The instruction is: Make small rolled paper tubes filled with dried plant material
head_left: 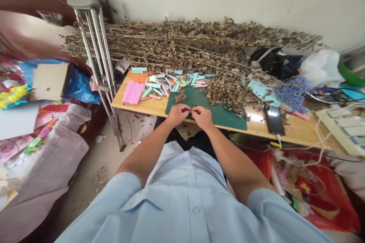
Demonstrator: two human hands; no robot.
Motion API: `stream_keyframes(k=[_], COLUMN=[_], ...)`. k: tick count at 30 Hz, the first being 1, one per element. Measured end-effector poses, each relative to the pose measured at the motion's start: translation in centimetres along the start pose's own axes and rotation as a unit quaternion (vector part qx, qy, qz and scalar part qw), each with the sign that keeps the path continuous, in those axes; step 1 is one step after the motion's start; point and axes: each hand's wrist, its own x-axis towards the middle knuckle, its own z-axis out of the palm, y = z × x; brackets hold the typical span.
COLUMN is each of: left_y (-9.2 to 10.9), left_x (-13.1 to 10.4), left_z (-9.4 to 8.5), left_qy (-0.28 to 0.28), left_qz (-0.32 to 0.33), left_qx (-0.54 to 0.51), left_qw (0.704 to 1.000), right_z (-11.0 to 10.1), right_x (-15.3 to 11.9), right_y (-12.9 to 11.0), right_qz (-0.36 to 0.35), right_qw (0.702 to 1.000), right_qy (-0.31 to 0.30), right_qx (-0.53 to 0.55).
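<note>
My left hand (178, 114) and my right hand (202, 116) meet fingertip to fingertip over the front edge of a green cutting mat (225, 117). Both are closed in a pinch, and whatever lies between the fingertips is too small to name. Just beyond my left hand sits a small clump of crumbled brown plant matter (181, 96). A larger heap of dried leaves (228, 93) covers the mat's right part. Blue and pink paper rolls (164, 88) lie behind and left of the mat, beside a pink paper stack (133, 92).
Long dried plant stalks (171, 45) line the wall. Metal crutches (98, 45) lean at the table's left end. On the right of the wooden table (296, 131) are a black phone (274, 119) with a cable, blue yarn (293, 93) and a power strip (342, 121).
</note>
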Motion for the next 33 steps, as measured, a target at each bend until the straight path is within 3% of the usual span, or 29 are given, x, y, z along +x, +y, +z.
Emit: stream_keyframes(k=[9, 13, 17, 20, 25, 27, 29, 31, 32, 33], left_y=[-0.6, -0.5, 0.1, 0.5, 0.7, 0.8, 1.4, 2.4, 3.0, 3.6], left_x=[0.3, 0.5, 0.6, 0.7, 0.1, -0.6, -1.5, -2.4, -2.8, -3.2], left_z=[0.2, 0.2, 0.8, 0.8, -1.0, -1.7, -1.8, -1.2, -0.6, 0.0], left_qy=[0.004, 0.043, 0.000, -0.028, -0.047, -0.013, 0.058, 0.126, 0.145, 0.125], left_qz=[-0.011, 0.038, 0.072, 0.068, 0.059, 0.044, 0.023, -0.015, -0.049, -0.081], left_qx=[-0.011, 0.138, 0.294, 0.324, 0.224, 0.172, 0.087, -0.079, -0.200, -0.321], left_qw=[1.000, 0.989, 0.953, 0.943, 0.972, 0.984, 0.994, 0.989, 0.968, 0.935], right_z=[-0.7, -0.8, -0.5, -0.6, -2.3, -3.2, -3.6, -3.5, -3.2, -2.9], right_x=[0.2, 0.4, 0.5, 0.5, 0.0, -0.7, -1.7, -3.0, -3.6, -4.2], right_y=[-0.5, 0.2, 0.8, 0.4, -1.5, -2.4, -3.4, -4.4, -4.9, -5.3], right_qz=[0.065, 0.066, 0.049, 0.045, 0.049, 0.042, 0.030, 0.000, -0.034, -0.083], right_qw=[0.992, 0.985, 0.984, 0.982, 0.978, 0.981, 0.986, 0.990, 0.993, 0.993], right_qy=[0.034, 0.047, 0.052, 0.072, 0.126, 0.127, 0.123, 0.116, 0.099, 0.076], right_qx=[0.106, 0.153, 0.162, 0.169, 0.161, 0.140, 0.110, 0.077, 0.056, 0.030])
